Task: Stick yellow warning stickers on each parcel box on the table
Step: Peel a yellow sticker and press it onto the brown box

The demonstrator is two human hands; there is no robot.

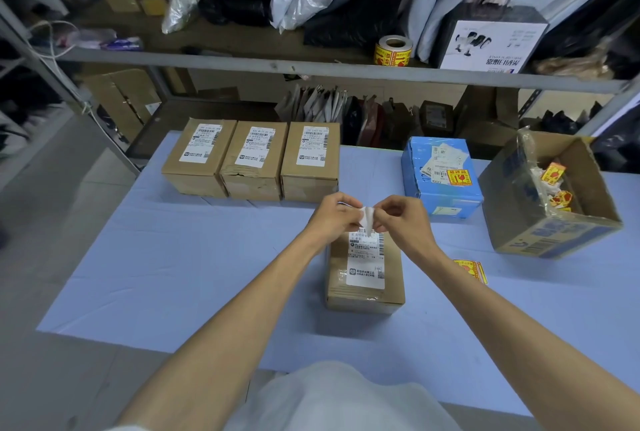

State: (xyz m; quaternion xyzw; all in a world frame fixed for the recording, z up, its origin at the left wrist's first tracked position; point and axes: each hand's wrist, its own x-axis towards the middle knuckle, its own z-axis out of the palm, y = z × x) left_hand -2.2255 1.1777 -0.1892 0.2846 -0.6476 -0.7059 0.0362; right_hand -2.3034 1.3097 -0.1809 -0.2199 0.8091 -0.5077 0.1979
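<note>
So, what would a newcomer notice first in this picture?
Both hands meet at the centre: the left hand and right hand pinch a small white slip above a brown box. At the right back, the blue box already bears a yellow sticker; the three boxes in a row at the far left show none on top.

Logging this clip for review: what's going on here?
The left hand and right hand pinch a small white sheet, apparently a sticker being peeled, above the near brown box. Among the parcels, only the blue box shows a yellow sticker; the three brown boxes at the back show none. Spare yellow stickers lie beside the near box.
</note>
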